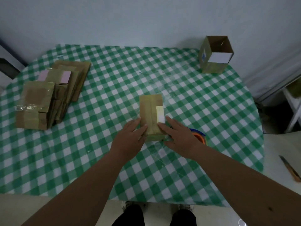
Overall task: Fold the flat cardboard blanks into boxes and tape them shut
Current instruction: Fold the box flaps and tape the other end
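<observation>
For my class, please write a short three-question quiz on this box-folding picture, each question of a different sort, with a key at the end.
1. True or false: the open box stands at the far right corner of the checked tablecloth.
2. Multiple choice: where does the stack of flat blanks lie? A) on the left of the table B) under the right hand C) on the floor
3. Fill in: the left hand and the right hand both rest with straight fingers on the closed ____ at the table's middle.

Key: 1 true; 2 A; 3 box. The tape roll shows partly behind the right hand.
</observation>
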